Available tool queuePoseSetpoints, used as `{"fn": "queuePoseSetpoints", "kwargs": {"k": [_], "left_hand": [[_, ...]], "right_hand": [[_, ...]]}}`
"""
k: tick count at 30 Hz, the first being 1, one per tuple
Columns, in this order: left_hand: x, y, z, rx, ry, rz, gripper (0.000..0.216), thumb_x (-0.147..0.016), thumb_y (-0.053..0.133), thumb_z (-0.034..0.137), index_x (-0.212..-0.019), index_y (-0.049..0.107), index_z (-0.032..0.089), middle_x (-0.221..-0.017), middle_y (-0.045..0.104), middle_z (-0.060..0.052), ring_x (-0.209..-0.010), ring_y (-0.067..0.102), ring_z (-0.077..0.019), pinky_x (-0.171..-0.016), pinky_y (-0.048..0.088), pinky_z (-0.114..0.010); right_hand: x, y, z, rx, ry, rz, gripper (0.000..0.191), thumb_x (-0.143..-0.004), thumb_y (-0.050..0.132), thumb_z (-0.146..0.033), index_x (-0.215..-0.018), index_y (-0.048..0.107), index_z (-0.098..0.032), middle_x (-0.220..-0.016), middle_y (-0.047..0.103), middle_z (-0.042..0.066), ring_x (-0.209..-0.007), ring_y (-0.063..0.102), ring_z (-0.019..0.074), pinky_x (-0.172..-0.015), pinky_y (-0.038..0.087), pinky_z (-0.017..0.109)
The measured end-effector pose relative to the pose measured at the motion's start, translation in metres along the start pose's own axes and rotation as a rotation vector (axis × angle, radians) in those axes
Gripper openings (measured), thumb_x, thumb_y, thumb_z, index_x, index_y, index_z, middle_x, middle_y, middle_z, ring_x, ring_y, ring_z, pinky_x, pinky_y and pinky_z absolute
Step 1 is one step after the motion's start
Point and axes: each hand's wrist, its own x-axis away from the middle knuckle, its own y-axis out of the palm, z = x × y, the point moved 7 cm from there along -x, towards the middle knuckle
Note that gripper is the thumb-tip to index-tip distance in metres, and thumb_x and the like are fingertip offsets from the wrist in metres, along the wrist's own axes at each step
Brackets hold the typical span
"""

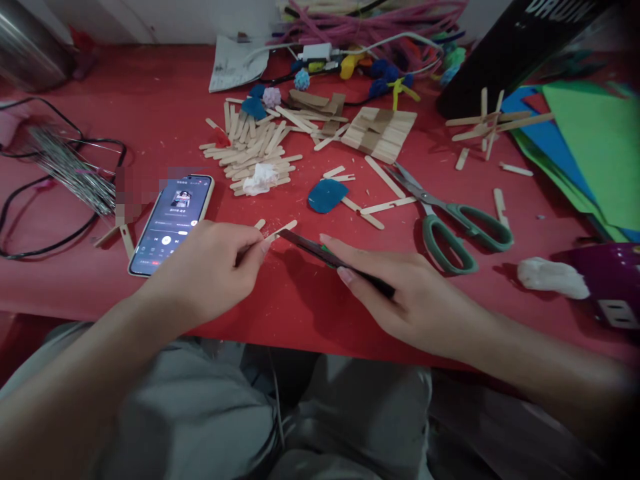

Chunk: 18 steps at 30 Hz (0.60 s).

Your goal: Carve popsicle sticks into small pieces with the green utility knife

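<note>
My left hand (225, 260) pinches a wooden craft stick (284, 230) just above the red table (290, 313). In my right hand (395, 287) is a dark utility knife (325, 253), its blade touching or very near the stick's edge. A bit of green shows on the knife beside my thumb. A blue lump of clay (327, 195) lies a little beyond the knife, among several cut and notched sticks (383, 177). Scissors with green handles (450, 220) rest half open to the right. A phone (173, 223) with a lit screen lies beside my left wrist.
A heap of craft sticks (255, 143) with white clay (261, 179) lies farther back. To the left is a bundle of metal wires (75, 170). Coloured paper (590, 147) and a black bottle (510, 53) stand at the right. White clay (553, 278) sits near a purple object (613, 280).
</note>
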Motion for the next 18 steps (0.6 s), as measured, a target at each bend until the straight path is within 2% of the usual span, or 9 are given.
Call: {"fn": "queuePoseSetpoints", "kwargs": {"k": [6,14,18], "left_hand": [[-0.0008,-0.0023,0.0025,-0.007,0.012,0.007,0.038,-0.088,0.045,0.033,-0.053,0.039,0.019,-0.048,0.040,0.003,-0.046,0.030,-0.0089,-0.053,0.023,-0.029],[-0.0021,0.0006,0.0005,0.018,-0.022,-0.043,0.034,-0.087,0.044,0.032,-0.056,0.049,0.018,-0.050,0.042,0.002,-0.048,0.035,-0.0091,-0.055,0.024,-0.029],[-0.0019,-0.0001,-0.0002,0.030,-0.039,-0.062,0.035,-0.087,0.044,0.033,-0.056,0.049,0.018,-0.050,0.039,0.003,-0.050,0.035,-0.0093,-0.054,0.024,-0.028]], "right_hand": [[0.0006,0.0019,0.0000,-0.007,-0.021,0.001,0.048,-0.096,0.046,-0.017,-0.144,0.051,-0.017,-0.089,0.075,0.006,-0.085,0.073,0.0182,-0.077,0.058,0.026],[-0.0014,0.0005,-0.0041,-0.025,-0.018,-0.023,0.048,-0.095,0.046,-0.013,-0.142,0.052,-0.016,-0.102,0.077,0.007,-0.083,0.072,0.0167,-0.075,0.057,0.025],[-0.0016,0.0000,-0.0021,-0.045,0.004,-0.016,0.046,-0.096,0.047,-0.015,-0.141,0.054,-0.016,-0.114,0.075,0.008,-0.099,0.072,0.0181,-0.082,0.057,0.025]]}}
